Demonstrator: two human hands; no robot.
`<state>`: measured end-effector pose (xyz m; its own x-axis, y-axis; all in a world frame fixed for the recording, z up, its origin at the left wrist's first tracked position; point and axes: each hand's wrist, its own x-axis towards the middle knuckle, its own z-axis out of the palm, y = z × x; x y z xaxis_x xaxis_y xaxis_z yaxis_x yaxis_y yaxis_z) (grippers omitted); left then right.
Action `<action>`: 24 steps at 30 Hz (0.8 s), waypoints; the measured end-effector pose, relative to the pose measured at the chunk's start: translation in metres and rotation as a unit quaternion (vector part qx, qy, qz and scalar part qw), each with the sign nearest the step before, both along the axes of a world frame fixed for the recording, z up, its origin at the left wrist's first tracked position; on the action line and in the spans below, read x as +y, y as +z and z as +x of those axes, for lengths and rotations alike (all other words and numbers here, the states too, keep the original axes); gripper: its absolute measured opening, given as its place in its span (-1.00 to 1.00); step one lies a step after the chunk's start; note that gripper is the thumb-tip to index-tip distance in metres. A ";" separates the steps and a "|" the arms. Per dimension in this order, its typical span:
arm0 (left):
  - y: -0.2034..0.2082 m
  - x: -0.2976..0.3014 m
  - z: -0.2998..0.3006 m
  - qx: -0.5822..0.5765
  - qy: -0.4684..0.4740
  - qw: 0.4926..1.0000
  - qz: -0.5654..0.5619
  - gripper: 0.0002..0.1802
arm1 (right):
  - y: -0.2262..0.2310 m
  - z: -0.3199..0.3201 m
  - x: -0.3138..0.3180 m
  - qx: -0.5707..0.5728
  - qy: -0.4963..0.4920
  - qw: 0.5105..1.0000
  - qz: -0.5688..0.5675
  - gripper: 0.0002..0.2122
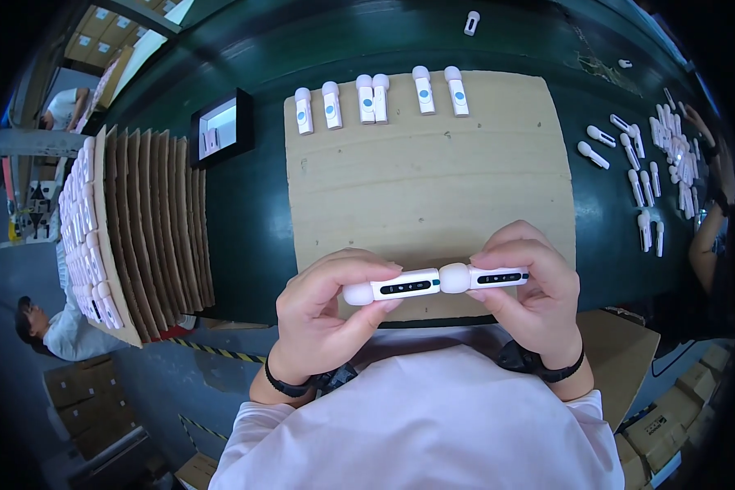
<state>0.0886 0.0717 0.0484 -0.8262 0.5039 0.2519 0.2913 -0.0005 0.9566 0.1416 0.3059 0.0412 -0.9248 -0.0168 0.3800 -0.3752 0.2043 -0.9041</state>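
Note:
Just above the near edge of a flat cardboard sheet [433,188], my two hands hold small white wand massagers end to end. My left hand [314,306] pinches one massager [407,286] between thumb and fingers, its round head to the left and its black button panel facing me. My right hand [539,294] grips the other massager [498,278] the same way, its head against or very close to the first one's tail end. Along the sheet's far edge lie several more massagers [425,91], with round blue marks showing on most of them.
Upright corrugated cardboard sheets [159,229] stand at the left, with massagers [82,237] on the outermost one. A black-framed box [243,126] sits on the dark green table [253,212]. Loose massagers [674,155] lie at the right, near another person's arm [710,237]. Another person [69,327] is at left.

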 end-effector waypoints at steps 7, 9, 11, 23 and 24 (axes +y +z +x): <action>-0.001 0.002 -0.003 -0.017 -0.003 1.000 0.016 -0.75 | 0.000 -0.003 0.001 -0.001 0.002 1.000 0.007 -0.75; -0.002 0.002 -0.003 -0.017 -0.005 1.000 0.015 -0.75 | 0.001 -0.004 0.001 0.004 0.007 1.000 0.010 -0.75; -0.002 0.002 -0.003 -0.014 -0.005 1.000 0.013 -0.75 | 0.000 -0.003 0.002 0.004 0.004 1.000 0.012 -0.75; 0.006 0.010 -0.007 0.110 0.001 0.992 -0.070 -0.76 | -0.003 0.000 -0.005 -0.017 -0.011 0.995 -0.099 -0.73; 0.005 0.010 -0.008 0.110 0.001 0.992 -0.069 -0.76 | -0.002 0.001 -0.008 -0.042 -0.023 0.984 -0.169 -0.73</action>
